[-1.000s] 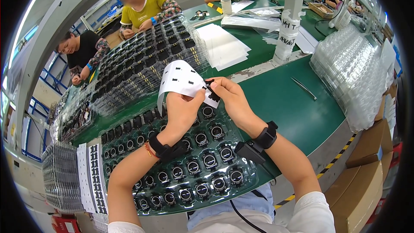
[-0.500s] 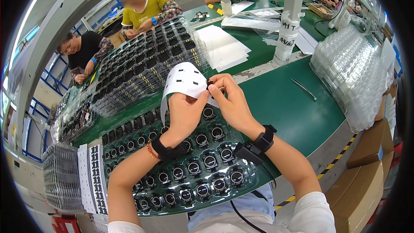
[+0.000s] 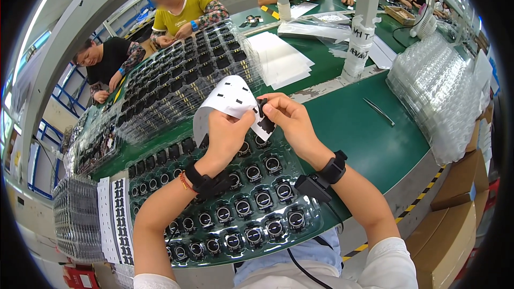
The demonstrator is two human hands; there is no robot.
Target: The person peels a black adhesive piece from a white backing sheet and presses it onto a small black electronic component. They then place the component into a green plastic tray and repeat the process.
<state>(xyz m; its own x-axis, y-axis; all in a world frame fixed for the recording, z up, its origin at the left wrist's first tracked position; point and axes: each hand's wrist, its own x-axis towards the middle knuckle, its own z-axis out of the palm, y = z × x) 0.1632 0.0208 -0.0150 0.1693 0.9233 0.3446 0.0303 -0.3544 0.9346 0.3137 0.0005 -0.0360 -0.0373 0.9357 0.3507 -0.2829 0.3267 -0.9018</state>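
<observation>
My left hand (image 3: 227, 131) grips a curled white backing sheet (image 3: 227, 94) that carries small black patches. Larger black die-cut stickers (image 3: 266, 124) show along the sheet's right end. On the right, my right hand (image 3: 289, 118) pinches a black sticker (image 3: 262, 106) between thumb and fingers at that end; whether it is fully off the sheet I cannot tell. Below both hands lies a clear plastic tray (image 3: 313, 215) holding rows of black square parts with round rings (image 3: 263, 199).
Metal tweezers (image 3: 379, 111) lie on the green table (image 3: 348, 128) at right. Bubble wrap (image 3: 428, 96) is piled beyond them. Stacked filled trays (image 3: 182, 80) rise at the back left, near white sheets (image 3: 281, 59) and a metal post (image 3: 365, 10). More sticker sheets (image 3: 115, 219) lie at left. Co-workers sit opposite.
My right hand has turned slightly, bringing the black sticker and the sheet's right end with its larger black stickers into view. The sheet curls more toward the left.
</observation>
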